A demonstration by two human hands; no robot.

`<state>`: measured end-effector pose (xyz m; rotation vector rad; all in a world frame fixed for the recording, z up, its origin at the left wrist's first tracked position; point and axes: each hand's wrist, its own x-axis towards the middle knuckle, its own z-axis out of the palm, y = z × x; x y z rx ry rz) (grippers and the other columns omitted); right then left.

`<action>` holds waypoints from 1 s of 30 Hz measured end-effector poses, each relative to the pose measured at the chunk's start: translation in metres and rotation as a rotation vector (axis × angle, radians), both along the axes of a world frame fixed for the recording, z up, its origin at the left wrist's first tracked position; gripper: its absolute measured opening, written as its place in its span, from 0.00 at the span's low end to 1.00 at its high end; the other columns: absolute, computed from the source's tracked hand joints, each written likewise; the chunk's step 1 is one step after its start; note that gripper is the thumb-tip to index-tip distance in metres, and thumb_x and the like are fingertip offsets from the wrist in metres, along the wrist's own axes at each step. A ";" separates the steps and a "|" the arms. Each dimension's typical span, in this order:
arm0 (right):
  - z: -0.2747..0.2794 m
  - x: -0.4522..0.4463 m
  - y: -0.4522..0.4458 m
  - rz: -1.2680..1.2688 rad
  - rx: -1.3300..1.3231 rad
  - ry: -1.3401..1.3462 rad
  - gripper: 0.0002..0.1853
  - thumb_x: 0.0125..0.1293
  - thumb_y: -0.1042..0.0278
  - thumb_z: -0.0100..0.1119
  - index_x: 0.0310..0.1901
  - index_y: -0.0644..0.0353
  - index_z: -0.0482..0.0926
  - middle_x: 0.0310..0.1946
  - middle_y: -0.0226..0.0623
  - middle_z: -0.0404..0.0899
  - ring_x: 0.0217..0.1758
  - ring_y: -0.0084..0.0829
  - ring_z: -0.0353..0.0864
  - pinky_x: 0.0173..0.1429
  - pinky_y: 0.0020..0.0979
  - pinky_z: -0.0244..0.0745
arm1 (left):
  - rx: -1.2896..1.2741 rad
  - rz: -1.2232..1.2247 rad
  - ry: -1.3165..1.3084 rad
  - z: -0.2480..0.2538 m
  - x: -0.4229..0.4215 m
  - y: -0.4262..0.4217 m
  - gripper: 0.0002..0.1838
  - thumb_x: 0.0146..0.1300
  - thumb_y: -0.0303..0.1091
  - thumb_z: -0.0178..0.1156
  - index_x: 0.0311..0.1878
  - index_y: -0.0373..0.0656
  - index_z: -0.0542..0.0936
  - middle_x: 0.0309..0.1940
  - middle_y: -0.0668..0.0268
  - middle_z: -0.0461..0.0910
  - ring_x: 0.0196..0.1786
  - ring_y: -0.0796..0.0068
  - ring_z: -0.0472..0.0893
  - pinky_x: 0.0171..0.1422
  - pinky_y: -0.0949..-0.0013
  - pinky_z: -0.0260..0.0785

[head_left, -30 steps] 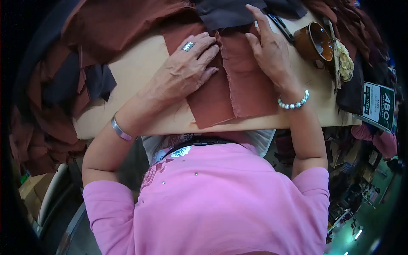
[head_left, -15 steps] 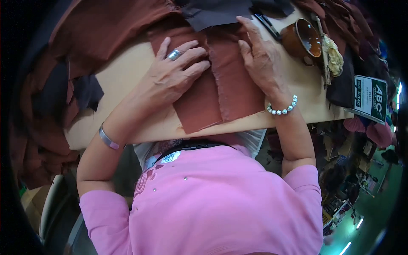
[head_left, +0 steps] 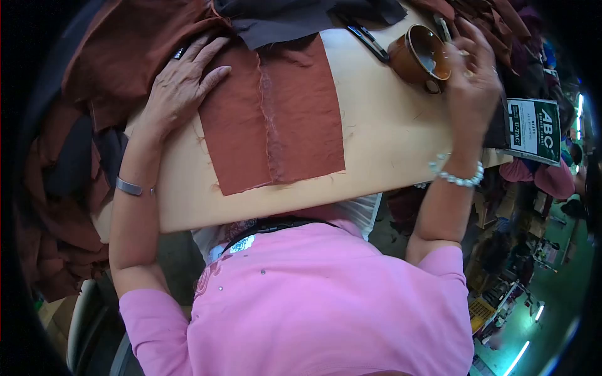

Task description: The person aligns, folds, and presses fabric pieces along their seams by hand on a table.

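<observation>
Two rust-brown cloth pieces [head_left: 304,113] lie side by side on the pale table, with a frayed seam or edge between them. My left hand [head_left: 185,88] rests at the upper left edge of the cloth, its fingers apart and nothing visible in its grasp. Right beside the brown glazed cup [head_left: 407,59], my right hand [head_left: 471,81] covers most of the stick [head_left: 443,28] and the pale yellow crumpled thing. Its fingers are bent and smeared by motion, so whether they hold anything is unclear.
Dark grey cloth [head_left: 285,22] overlaps the top of the brown pieces. A black pen-like tool [head_left: 369,42] lies left of the cup. Brown fabric heaps [head_left: 135,53] fill the left side. A green and white ABC packet [head_left: 533,131] sits at the right table edge.
My left hand has moved left across the cloth to its edge. My right hand has left the cloth and moved right to the cup and stick. The view has shifted slightly.
</observation>
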<state>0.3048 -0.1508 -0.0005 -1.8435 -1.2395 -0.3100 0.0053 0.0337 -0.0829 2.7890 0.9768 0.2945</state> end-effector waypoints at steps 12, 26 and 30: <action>-0.056 -0.084 0.015 0.190 -0.612 -0.112 0.28 0.62 0.74 0.59 0.65 0.53 0.65 0.39 0.31 0.79 0.39 0.25 0.77 0.47 0.32 0.75 | 0.122 -0.467 -0.224 0.008 0.012 -0.081 0.14 0.55 0.26 0.52 0.45 0.38 0.77 0.46 0.61 0.73 0.51 0.64 0.75 0.53 0.67 0.72; -0.079 -0.091 -0.026 0.429 -0.313 0.061 0.27 0.60 0.73 0.61 0.62 0.55 0.69 0.50 0.40 0.79 0.31 0.43 0.79 0.42 0.37 0.71 | -0.059 -0.559 -0.195 0.004 -0.007 -0.106 0.22 0.54 0.25 0.54 0.55 0.34 0.74 0.56 0.56 0.70 0.65 0.56 0.69 0.74 0.47 0.50; -0.085 -0.089 -0.028 0.472 -0.252 0.056 0.28 0.58 0.79 0.59 0.62 0.54 0.69 0.53 0.39 0.78 0.33 0.36 0.78 0.42 0.32 0.70 | -0.060 -0.550 -0.182 0.001 -0.009 -0.108 0.23 0.55 0.26 0.53 0.57 0.36 0.74 0.58 0.58 0.70 0.67 0.58 0.67 0.75 0.46 0.47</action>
